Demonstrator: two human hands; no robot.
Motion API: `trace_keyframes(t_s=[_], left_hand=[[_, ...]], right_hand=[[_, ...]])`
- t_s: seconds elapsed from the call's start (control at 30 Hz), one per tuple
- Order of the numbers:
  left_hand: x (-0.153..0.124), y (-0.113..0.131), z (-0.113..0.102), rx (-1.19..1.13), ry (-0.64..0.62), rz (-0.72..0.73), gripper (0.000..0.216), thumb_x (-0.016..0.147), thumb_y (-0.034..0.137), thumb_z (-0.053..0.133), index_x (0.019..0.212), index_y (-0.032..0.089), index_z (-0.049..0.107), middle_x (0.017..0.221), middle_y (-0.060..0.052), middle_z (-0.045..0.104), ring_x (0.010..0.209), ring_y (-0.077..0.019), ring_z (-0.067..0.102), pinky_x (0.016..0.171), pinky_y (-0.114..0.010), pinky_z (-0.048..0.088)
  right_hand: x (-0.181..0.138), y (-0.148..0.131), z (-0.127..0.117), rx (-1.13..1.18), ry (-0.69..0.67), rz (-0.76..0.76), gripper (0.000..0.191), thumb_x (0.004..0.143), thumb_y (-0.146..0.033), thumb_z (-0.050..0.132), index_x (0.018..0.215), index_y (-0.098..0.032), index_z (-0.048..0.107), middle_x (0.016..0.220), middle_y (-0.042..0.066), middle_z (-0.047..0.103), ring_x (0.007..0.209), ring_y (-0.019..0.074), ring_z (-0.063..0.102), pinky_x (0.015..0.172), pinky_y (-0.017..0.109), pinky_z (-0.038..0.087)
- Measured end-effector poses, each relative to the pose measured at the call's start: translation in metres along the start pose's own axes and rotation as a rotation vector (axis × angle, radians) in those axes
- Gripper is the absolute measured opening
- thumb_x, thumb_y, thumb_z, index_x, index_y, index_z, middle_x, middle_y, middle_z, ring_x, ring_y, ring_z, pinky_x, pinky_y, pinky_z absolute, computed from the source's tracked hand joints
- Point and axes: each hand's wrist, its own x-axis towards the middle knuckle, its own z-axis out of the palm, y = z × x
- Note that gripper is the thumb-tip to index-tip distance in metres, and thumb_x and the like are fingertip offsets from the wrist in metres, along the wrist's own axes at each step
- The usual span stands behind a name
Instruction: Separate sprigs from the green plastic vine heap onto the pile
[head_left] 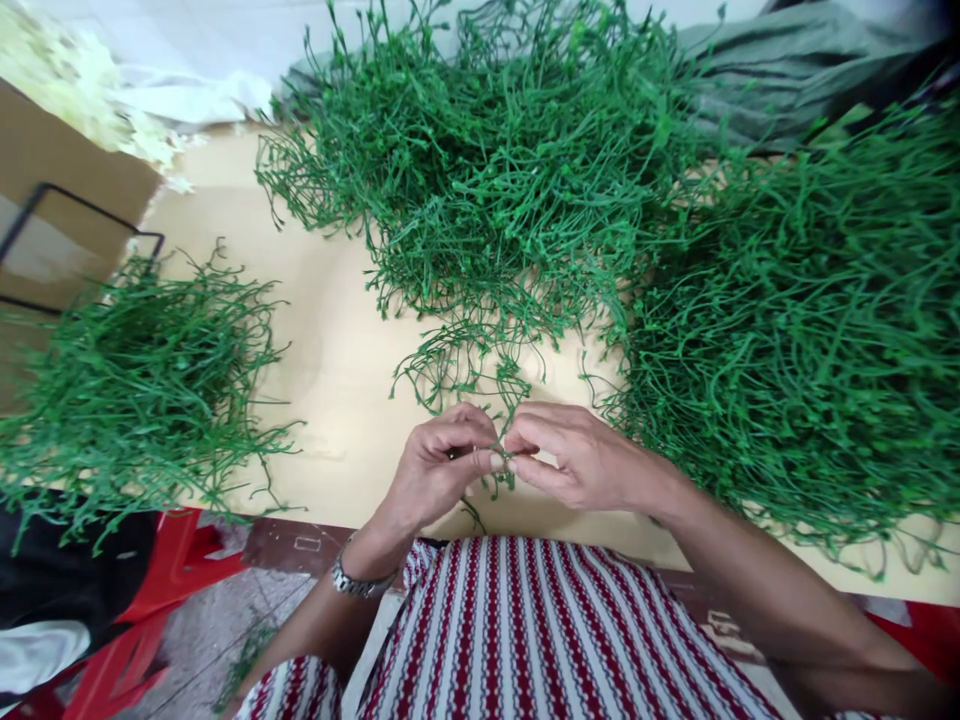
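Note:
Thin green plastic-looking stems point(504, 452) are pinched between my two hands, close to the table's front edge. My left hand point(442, 460), with a metal watch on the wrist, is closed on them with thumb and forefinger. From the other side my right hand point(574, 455) pinches the same stems, its fingertips almost touching the left ones. Just beyond my fingers lie a few loose green stems point(457, 355), which run into a big heap of green stems point(510, 180) at the back. The exact point where the stems meet is hidden by my fingertips.
A second large heap point(810, 340) covers the table's right side, and a smaller pile point(150, 370) lies at the left. Behind that stand a cardboard box point(75, 150) and a black wire frame point(97, 205). Pale flowers point(67, 85) are at back left. A red stool point(161, 590) stands below.

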Motion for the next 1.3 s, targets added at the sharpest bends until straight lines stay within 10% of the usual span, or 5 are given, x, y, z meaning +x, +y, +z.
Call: trace_keyframes(t_s=[0.5,0.87,1.1,1.3], left_hand=[[-0.006,0.009,-0.010,0.126,-0.375,-0.043,0.015,0.073,0.015,0.058,0.060,0.016,0.064,0.058,-0.001,0.054,0.056,-0.0120,0.049,0.055,-0.025,0.040],[0.000,0.000,-0.005,0.022,-0.126,-0.059,0.017,0.074,0.030,0.063,0.068,0.014,0.061,0.058,0.001,0.050,0.054,-0.0094,0.042,0.053,-0.022,0.034],[-0.002,-0.001,-0.004,0.006,-0.124,-0.089,0.013,0.074,0.026,0.062,0.071,0.013,0.062,0.059,0.001,0.054,0.055,-0.0092,0.045,0.054,-0.022,0.036],[0.002,-0.001,-0.002,-0.082,-0.188,-0.208,0.016,0.068,0.028,0.067,0.068,0.012,0.064,0.061,-0.001,0.058,0.057,-0.0099,0.048,0.056,-0.022,0.038]], right_hand=[[0.009,0.001,-0.008,0.323,-0.273,-0.109,0.014,0.070,-0.005,0.047,0.062,-0.017,0.049,0.060,-0.004,0.040,0.055,0.0078,0.037,0.052,0.022,0.030],[-0.006,-0.008,0.023,0.561,0.191,0.364,0.007,0.078,-0.012,0.048,0.081,-0.018,0.051,0.070,-0.003,0.053,0.062,0.0076,0.049,0.056,0.018,0.040],[-0.009,-0.009,0.030,0.665,0.223,0.436,0.004,0.081,-0.016,0.047,0.083,-0.018,0.045,0.075,-0.002,0.049,0.066,0.0082,0.049,0.057,0.019,0.040],[-0.011,-0.013,0.023,0.315,0.144,0.407,0.005,0.083,-0.015,0.044,0.085,-0.019,0.042,0.073,-0.002,0.045,0.065,0.0102,0.044,0.058,0.022,0.037]])
